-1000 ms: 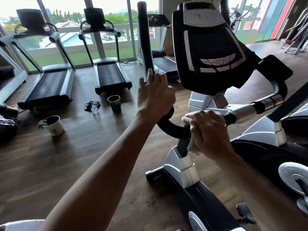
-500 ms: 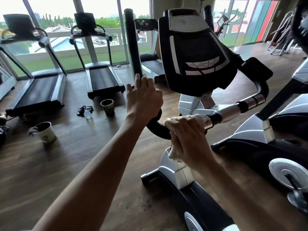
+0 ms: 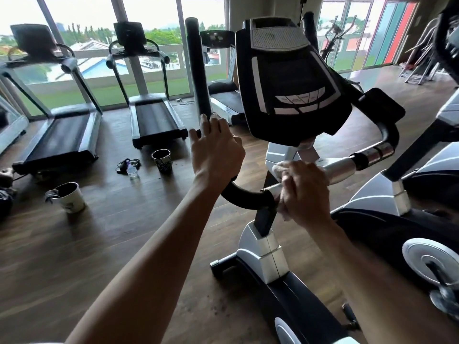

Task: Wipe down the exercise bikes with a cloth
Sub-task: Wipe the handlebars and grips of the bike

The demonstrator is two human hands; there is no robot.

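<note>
A black and silver exercise bike (image 3: 263, 254) stands in front of me, its black console (image 3: 290, 93) tilted above the handlebar. My left hand (image 3: 216, 150) grips the base of the upright black left handle (image 3: 197, 70). My right hand (image 3: 301, 192) holds a white cloth (image 3: 279, 168) wrapped round the silver middle section of the handlebar (image 3: 340, 170), just right of the black curved grip (image 3: 244, 198). Most of the cloth is hidden under my fingers.
Treadmills (image 3: 154, 115) line the windows at the back. On the wooden floor lie two patterned cups (image 3: 162, 158) (image 3: 68, 197), a small clear bottle (image 3: 131, 171) and dark straps. A second bike (image 3: 407, 194) stands close on the right.
My right hand with the cloth has slid rightward along the handlebar from the black grip onto the silver part. The view has shifted a little; my left hand stays on the upright handle.
</note>
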